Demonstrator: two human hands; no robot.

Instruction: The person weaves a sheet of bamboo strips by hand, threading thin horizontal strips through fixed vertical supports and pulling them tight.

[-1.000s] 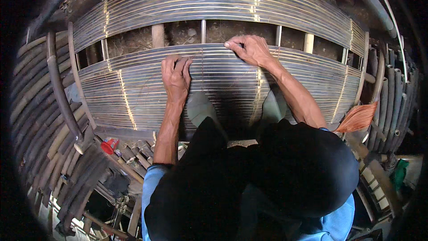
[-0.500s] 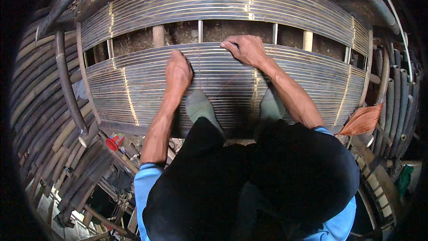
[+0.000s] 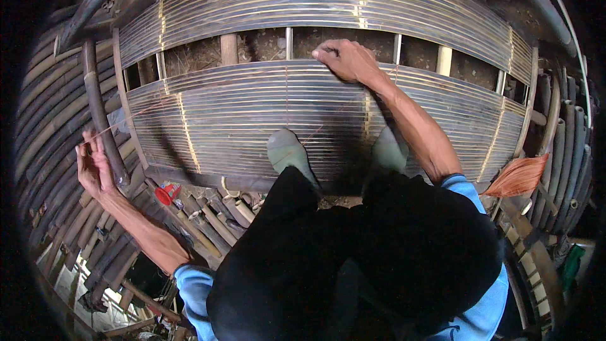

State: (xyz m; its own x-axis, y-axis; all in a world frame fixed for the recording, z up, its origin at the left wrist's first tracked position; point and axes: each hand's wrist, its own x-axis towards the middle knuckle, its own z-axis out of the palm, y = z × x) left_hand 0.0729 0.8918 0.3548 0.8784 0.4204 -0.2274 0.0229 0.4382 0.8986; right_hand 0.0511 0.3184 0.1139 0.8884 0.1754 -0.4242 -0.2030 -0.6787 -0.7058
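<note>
Reddish thread (image 3: 117, 125) is stretching across the left edge of the nearer slatted panel (image 3: 233, 117) to your left hand (image 3: 95, 165), which is pinching it; your right hand (image 3: 352, 63) is resting curled at the far edge, its hold unclear.

This has the look of a small rustic bamboo workshop. Dark bamboo poles (image 3: 47, 123) lie stacked all along the left side, and more poles (image 3: 564, 158) are ranged at the right. Between them stretch two panels of narrow slats, the near panel (image 3: 233, 120) and the far panel (image 3: 265, 0), each crossed by pale bands; brown earth (image 3: 259, 44) shows through the gap. A bundle of orange-red strands (image 3: 519, 175) fans out by the near panel's right end, and short cut lengths (image 3: 214, 218) sit jumbled at the near left.
</note>
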